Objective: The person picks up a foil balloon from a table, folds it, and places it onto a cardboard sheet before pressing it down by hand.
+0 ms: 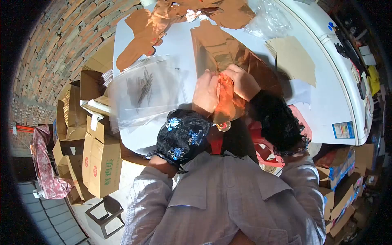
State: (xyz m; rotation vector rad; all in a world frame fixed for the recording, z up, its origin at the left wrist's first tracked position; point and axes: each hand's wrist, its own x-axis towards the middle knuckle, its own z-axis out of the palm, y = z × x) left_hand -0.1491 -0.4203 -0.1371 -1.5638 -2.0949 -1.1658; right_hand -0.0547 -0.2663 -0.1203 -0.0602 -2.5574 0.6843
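My left hand [206,92] and my right hand [243,81] are close together over the near edge of the white table. Both are closed, fingers bunched on a crumpled, shiny orange foil piece [228,104] that looks like a deflated foil balloon. Its lower end hangs towards my body, with a small clear rounded tab [223,126] at the bottom. Just beyond my hands lies a long copper-coloured foil sheet [220,45], partly covered by them; whether it joins the held piece cannot be told. Fingertips are largely hidden in the folds.
Clear plastic bags [147,85] lie left on the table [185,49]. More flat copper foil shapes [141,41] spread along the far side. Brown card sheets [292,57] and crumpled clear plastic [269,18] are to the right. Cardboard boxes [100,163] and a dark stool [105,216] stand left.
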